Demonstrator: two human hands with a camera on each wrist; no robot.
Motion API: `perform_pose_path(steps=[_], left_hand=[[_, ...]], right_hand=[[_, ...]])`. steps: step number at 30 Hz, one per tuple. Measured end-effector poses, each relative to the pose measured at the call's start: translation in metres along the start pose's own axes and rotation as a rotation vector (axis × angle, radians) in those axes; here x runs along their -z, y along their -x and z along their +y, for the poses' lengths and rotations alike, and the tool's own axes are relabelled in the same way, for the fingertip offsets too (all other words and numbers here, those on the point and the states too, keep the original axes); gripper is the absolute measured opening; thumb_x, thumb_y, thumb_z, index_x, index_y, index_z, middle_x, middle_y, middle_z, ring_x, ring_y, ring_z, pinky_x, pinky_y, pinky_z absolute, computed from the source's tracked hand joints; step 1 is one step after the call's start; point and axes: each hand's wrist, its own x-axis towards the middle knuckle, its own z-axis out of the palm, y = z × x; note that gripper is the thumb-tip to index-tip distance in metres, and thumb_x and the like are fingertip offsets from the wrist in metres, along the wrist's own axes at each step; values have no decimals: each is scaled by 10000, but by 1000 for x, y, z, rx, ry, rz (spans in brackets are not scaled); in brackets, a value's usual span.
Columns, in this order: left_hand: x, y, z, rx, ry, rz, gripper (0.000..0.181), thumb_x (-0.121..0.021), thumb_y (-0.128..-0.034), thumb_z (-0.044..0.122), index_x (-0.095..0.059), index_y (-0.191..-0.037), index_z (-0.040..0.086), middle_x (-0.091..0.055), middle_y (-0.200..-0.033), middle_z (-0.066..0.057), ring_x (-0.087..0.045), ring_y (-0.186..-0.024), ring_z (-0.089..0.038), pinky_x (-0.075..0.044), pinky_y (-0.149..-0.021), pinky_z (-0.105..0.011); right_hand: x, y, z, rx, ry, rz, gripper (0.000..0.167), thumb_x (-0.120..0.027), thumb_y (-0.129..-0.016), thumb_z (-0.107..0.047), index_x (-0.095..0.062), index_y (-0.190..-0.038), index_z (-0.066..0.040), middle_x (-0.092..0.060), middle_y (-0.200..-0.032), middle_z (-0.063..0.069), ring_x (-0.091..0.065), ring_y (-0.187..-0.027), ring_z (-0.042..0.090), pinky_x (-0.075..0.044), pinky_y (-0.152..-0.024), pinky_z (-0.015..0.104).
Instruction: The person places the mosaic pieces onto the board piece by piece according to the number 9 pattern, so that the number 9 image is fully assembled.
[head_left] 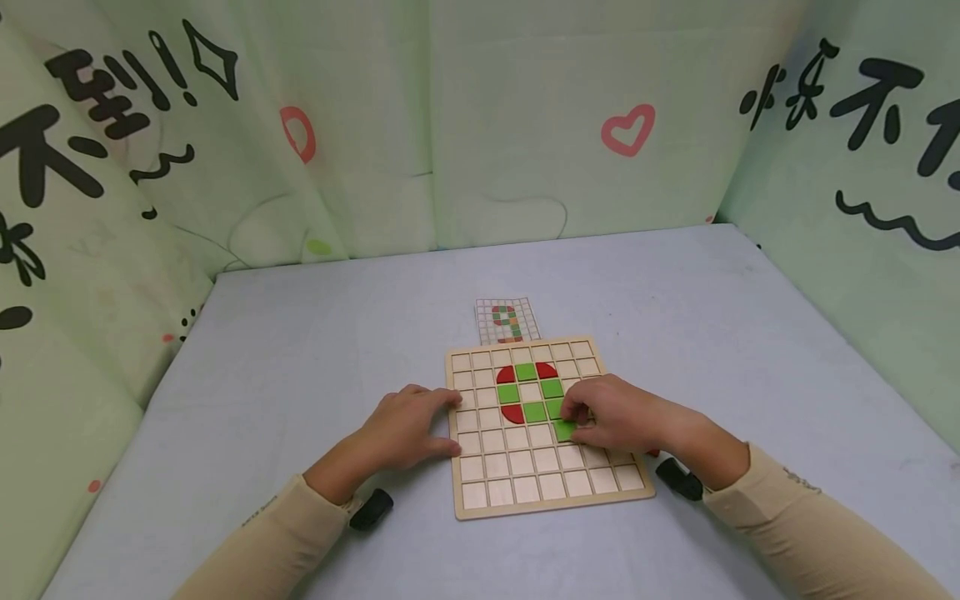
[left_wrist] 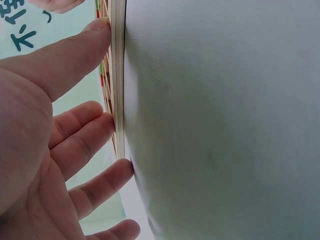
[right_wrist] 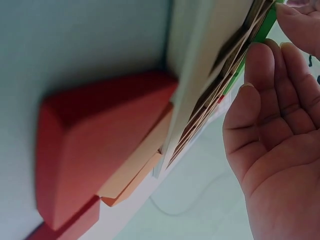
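Observation:
A square wooden grid board [head_left: 495, 464] lies on the table, with green square tiles [head_left: 535, 412] and red rounded tiles [head_left: 512, 414] set in its upper cells. My left hand [head_left: 411, 427] touches the board's left edge, thumb and fingers spread; the left wrist view shows the thumb tip against the wooden rim [left_wrist: 118, 75]. Over the board's right half, my right hand [head_left: 622, 414] pinches a green square tile [head_left: 563, 431] with thumb and fingertips at a cell below the other green tiles. That green tile [right_wrist: 265, 26] is partly hidden by the fingers in the right wrist view.
A small printed pattern card [head_left: 504, 321] lies just behind the board, its lower edge by the rim. Loose red blocks [right_wrist: 105, 150] and orange blocks [right_wrist: 137, 150] lie beside the board's right edge, mostly hidden under the right wrist in the head view. Curtains [head_left: 525, 125] surround the table.

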Motion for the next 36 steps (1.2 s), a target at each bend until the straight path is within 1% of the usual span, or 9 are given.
perform_pose_path(steps=[3,15,36], left_hand=[[0,0,0,-7,2,3,646,-845,-810,363,-599,-1365,139,-640,-1282,-18,-510,-1261,-290,-407,-1006,-507],[-1,-2,-1,-3,0,-5,650,-842,-813,368,-596,-1373,148,-636,-1295,-12,-503,-1268,-295,-400,-1013,-504],[0,-2,-1,-3,1,-4,646,-845,-809,364,-598,-1367,151,-639,-1293,-8,-503,-1268,-294,-399,-1012,-509]], right_hand=[[-1,-1,0,12,8,1,115,-752,-850,-74,-687,-919,-139,-589,-862,-109,-516,-796,82,-484,-740,289],[-2,-2,0,32,17,2,121,-765,-848,-73,-685,-905,-143,-582,-854,-115,-509,-788,75,-481,-730,280],[-2,-2,-2,8,7,-11,113,-757,-863,-95,-694,-949,-133,-603,-891,-105,-529,-821,93,-491,-768,303]])
